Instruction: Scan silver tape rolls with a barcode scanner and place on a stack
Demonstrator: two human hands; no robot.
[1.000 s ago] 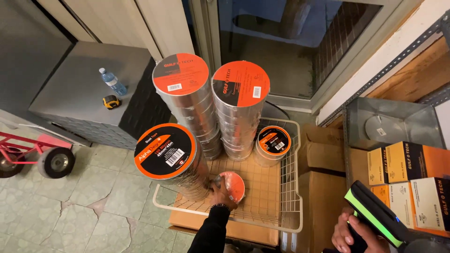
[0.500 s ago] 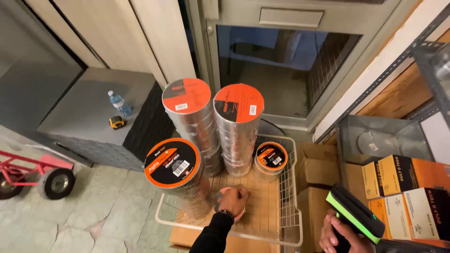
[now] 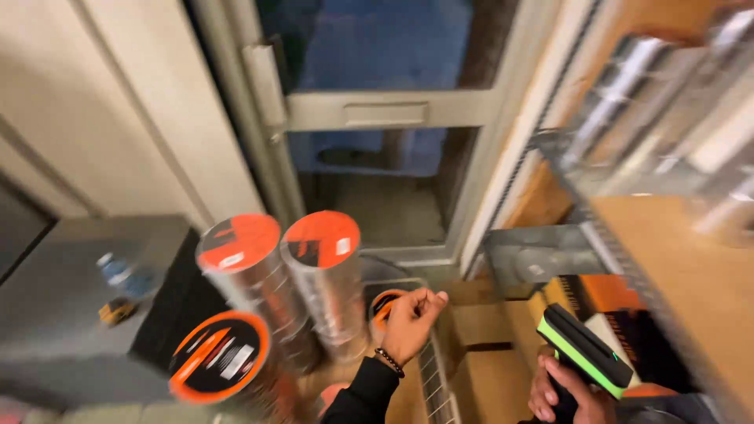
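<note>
Three tall stacks of silvery tape rolls with orange-and-black end labels stand just to the left of the left hand: a near stack, a middle stack and a far stack. That hand is raised above the wire basket with fingers curled loosely and the thumb out; it seems to grip nothing, though the blur leaves this uncertain. Just behind its knuckles a single small roll lies flat in the basket, partly hidden. The stacks sit on end, likely so their labels face up for reading.

Well to the right and lower, the right hand is closed around the grip of a black scanner with a green edge, its head tilted up and away from the rolls. Beyond that hand, cardboard boxes fill the shelf.
</note>
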